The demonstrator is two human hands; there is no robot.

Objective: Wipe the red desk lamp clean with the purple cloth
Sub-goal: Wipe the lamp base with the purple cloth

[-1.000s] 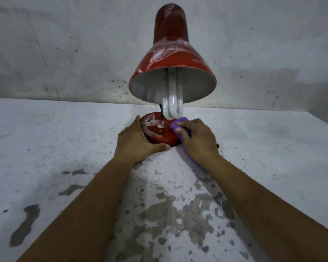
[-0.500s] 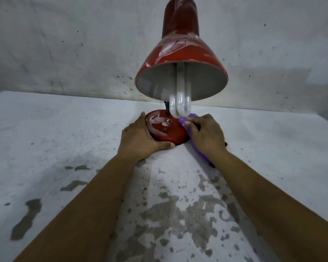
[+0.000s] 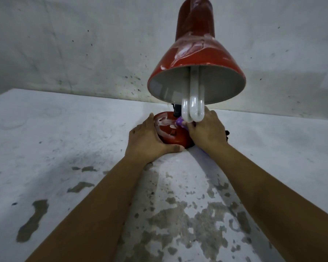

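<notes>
The red desk lamp stands on a white table, its shade (image 3: 195,57) streaked with white dust and tilted toward me, a white U-shaped bulb (image 3: 193,108) hanging out of it. Its round red base (image 3: 170,135) carries white smears. My left hand (image 3: 148,142) grips the base's left and front edge. My right hand (image 3: 206,129) holds the purple cloth (image 3: 180,122) against the top right of the base, just below the bulb. Most of the cloth is hidden under that hand.
The white table (image 3: 64,148) has worn grey patches (image 3: 178,220) near me. A stained white wall (image 3: 83,44) rises right behind the lamp. A dark cord end (image 3: 227,132) shows beside my right wrist.
My right hand with the cloth has slid further back over the base, toward the stem under the bulb. The left hand keeps its grip. The camera has moved closer and lower.
</notes>
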